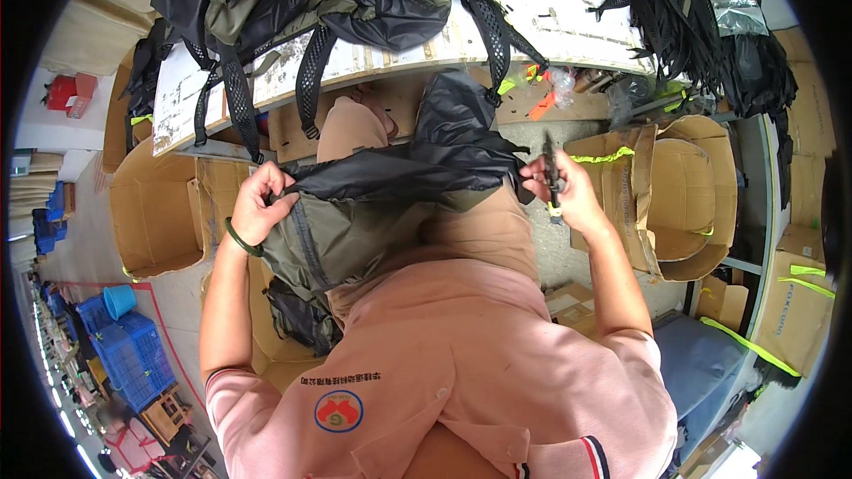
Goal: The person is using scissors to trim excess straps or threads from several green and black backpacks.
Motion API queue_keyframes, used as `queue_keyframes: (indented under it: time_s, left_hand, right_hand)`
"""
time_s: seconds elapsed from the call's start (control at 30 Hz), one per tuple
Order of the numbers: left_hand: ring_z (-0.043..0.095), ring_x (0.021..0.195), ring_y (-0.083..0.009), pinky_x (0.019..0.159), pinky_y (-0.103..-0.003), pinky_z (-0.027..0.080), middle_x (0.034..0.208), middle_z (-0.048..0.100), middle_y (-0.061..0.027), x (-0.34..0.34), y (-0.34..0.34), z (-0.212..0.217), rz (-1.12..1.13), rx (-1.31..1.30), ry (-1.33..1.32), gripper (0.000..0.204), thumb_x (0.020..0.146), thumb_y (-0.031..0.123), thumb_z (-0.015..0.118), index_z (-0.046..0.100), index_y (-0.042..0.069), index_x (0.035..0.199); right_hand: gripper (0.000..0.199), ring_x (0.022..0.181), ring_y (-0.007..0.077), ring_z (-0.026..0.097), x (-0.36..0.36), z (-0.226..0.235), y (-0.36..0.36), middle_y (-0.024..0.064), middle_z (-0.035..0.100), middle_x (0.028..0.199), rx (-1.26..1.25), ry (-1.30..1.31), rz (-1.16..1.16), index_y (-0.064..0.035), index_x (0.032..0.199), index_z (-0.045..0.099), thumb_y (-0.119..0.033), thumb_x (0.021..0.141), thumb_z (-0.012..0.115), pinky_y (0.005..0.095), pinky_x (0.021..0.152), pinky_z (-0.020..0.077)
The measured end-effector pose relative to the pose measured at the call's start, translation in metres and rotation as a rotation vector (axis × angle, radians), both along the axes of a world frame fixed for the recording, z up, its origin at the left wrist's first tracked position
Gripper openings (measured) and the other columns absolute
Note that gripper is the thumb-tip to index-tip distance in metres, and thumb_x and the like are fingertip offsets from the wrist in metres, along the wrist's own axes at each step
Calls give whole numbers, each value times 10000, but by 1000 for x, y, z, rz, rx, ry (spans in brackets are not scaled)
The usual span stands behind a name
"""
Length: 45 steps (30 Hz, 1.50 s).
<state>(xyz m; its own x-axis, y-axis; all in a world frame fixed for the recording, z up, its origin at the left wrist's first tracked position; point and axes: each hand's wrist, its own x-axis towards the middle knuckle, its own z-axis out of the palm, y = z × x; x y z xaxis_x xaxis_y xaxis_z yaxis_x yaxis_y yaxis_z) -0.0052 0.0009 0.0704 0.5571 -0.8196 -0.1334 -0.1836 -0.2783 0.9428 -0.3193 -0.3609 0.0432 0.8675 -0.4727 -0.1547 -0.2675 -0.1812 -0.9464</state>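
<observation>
Across my lap lies a black and olive-green bag [355,231] of thin, creased fabric, with a dark strip sewn along its left side. At the bag's upper left corner, my left hand [261,204] pinches the fabric edge between thumb and fingers. My right hand [568,186] is closed around a slim dark tool [552,168] with a yellow-green end, held upright; its exact kind is unclear. The fingertips of that hand are at the bag's right edge, and I cannot tell whether they grip it.
A white worktable [568,9] ahead carries a heap of black and olive bags [355,9] with hanging straps. Open cardboard boxes stand at left [155,213] and right [688,204]. Blue crates [133,359] sit far left. Another person [133,443] is at the lower left.
</observation>
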Motion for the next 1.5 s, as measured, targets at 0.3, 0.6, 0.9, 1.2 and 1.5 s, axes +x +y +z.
queue_keyframes:
  time_s: [0.3,0.6,0.9,1.2,1.5]
  left_hand:
    - [470,765,-23,696,-185,384,812,521,63,16,28,-20,79,62,187,197,810,-62,662,541,63,902]
    - [295,645,-30,572,-187,284,706,331,93,19,39,-63,-5,133,281,363,789,-55,697,381,115,736]
    - [412,653,-10,606,-172,373,725,442,94,9,22,-71,-6,71,358,263,767,-57,721,515,88,844]
    - [484,711,-19,644,-189,414,775,519,70,-2,18,-50,15,132,406,214,788,-53,700,537,56,872]
    - [447,751,-31,680,-198,374,783,485,59,-33,3,-15,-93,-106,527,215,772,-24,697,513,75,826]
  right_hand:
    - [299,882,75,527,67,-50,4,2,587,982,-12,19,182,-28,1045,580,38,783,709,258,835,463]
    - [228,698,24,498,71,-18,-29,-60,562,745,70,112,225,-73,873,570,-89,772,774,213,623,424]
    - [219,699,39,462,51,25,-41,-62,519,756,-17,207,219,-59,880,561,-67,781,757,217,635,402]
    - [358,633,239,518,49,-14,-55,151,598,727,-522,220,47,8,908,562,-167,712,806,341,638,456]
    - [450,615,295,544,108,73,43,100,569,677,-818,25,435,-41,790,551,-317,596,848,392,628,436]
